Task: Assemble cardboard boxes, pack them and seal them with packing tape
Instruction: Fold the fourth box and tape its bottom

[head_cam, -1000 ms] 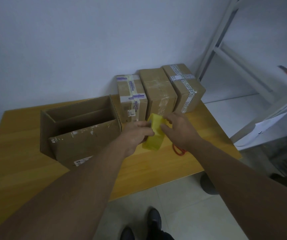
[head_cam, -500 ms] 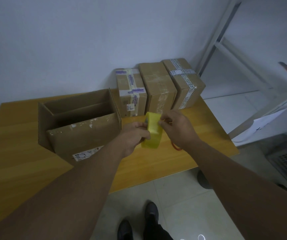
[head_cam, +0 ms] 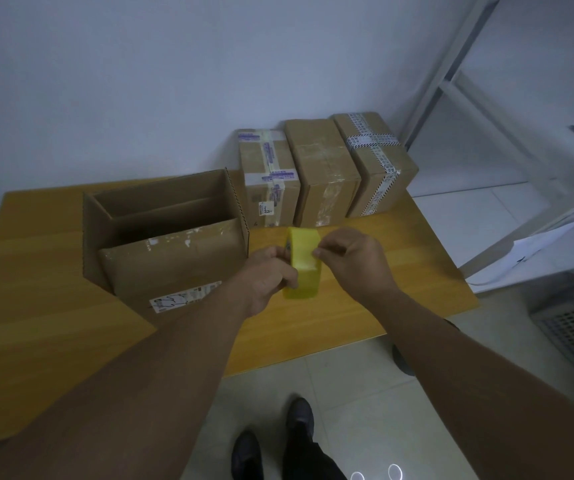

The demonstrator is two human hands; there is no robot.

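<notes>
My left hand (head_cam: pixel 270 271) grips a yellow roll of packing tape (head_cam: pixel 304 261) from its left side, holding it upright above the wooden table (head_cam: pixel 36 306). My right hand (head_cam: pixel 351 259) pinches at the roll's outer face with thumb and forefinger, near the tape's end. Left of the hands stands an open cardboard box (head_cam: pixel 164 233), its flaps up and its near flap folded inward. Three sealed boxes stand in a row at the table's back: one with purple-printed tape (head_cam: pixel 270 178), a plain one (head_cam: pixel 323 171), and one with black-and-white tape (head_cam: pixel 375 161).
A white wall rises behind the table. A white metal shelf frame (head_cam: pixel 469 95) stands at the right, with a sheet of paper (head_cam: pixel 538 251) on a low shelf and a grey crate (head_cam: pixel 572 323) on the floor. My shoes (head_cam: pixel 271 445) show below the table's near edge.
Both hands have raised the tape roll slightly and turned it more upright. My right fingers have shifted onto the roll's face. The red item on the table behind my right hand is now hidden.
</notes>
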